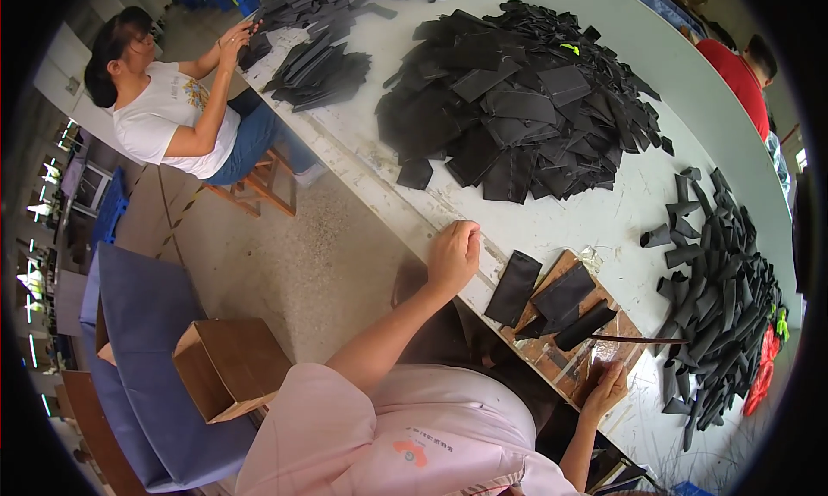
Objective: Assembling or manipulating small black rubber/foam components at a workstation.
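Observation:
My left hand (455, 256) is curled into a fist at the table's near edge, with nothing visible in it. Beside it lies a flat black fabric piece (515, 289). A wooden board (628, 325) sits at the edge, partly covered with clear tape, and another black piece (564, 292) rests on it. A rolled black fabric tube (586, 325) lies over the board. From its end a thin brown stick (642, 339) reaches to the right. My right hand (606, 388) is at the board's near right end, fingers bent; what they grip is hidden.
A large heap of flat black pieces (526, 108) covers the table's far middle. Black tubes (720, 298) pile up at the right, beside a red bag (761, 371). A co-worker (177, 116) sits at the far left. A cardboard box (231, 367) stands left of me.

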Demonstrator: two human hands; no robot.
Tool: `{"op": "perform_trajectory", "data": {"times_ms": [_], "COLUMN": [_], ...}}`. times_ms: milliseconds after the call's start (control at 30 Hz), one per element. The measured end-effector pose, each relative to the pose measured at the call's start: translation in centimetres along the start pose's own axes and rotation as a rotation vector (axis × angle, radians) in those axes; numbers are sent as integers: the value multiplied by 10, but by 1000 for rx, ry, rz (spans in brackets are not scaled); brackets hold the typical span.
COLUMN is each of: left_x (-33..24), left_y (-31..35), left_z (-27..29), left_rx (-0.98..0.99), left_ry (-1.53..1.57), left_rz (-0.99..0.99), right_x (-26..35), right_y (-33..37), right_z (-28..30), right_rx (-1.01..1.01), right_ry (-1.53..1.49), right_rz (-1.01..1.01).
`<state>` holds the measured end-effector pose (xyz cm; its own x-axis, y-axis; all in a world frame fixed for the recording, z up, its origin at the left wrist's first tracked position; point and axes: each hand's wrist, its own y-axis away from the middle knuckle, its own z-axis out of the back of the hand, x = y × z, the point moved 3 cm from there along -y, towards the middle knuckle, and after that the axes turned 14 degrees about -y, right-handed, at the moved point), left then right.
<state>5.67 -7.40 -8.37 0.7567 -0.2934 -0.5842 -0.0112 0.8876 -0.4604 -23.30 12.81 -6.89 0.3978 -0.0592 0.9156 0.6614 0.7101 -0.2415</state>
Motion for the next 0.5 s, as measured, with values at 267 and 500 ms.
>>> {"op": "perform_trajectory", "data": {"times_ms": [267,500], "left_x": [2,1], "left_y": [1,1], "left_z": [0,-2], "left_rx": [-23,-25], "left_ry": [6,36], "left_rz": [2,9], "right_x": [-5,1], "right_y": [1,2], "right_z": [0,-6], "right_rx": [39,28], "right_ry": [48,42], "right_rz": [11,54]}}
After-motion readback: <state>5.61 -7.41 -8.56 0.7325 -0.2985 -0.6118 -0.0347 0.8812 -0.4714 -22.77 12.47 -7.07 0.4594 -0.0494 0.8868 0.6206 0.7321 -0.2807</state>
